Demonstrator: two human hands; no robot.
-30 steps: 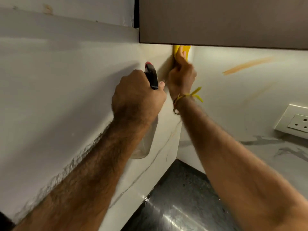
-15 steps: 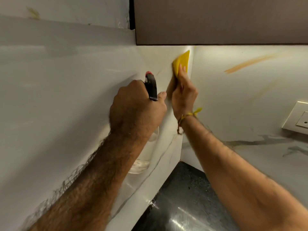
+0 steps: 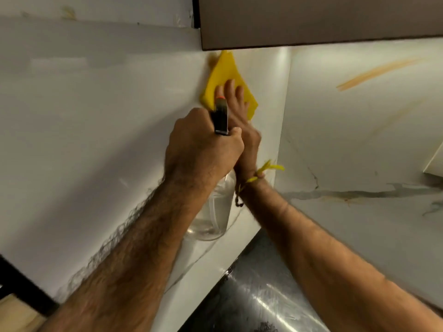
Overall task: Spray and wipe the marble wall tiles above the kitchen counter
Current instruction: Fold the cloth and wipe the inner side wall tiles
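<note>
While our left hand gripped the spray bottle, our flat right hand pressed the yellow cloth against the marble wall, its right-hand tiles seemingly unwiped.

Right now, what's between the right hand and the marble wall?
The yellow cloth. In the head view, the right hand presses it flat against the marble wall tile, just under the cabinet.

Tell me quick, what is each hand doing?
Left hand: closed around the spray bottle.
Right hand: open, fingers flat, pressing the yellow cloth on the marble wall.
</note>
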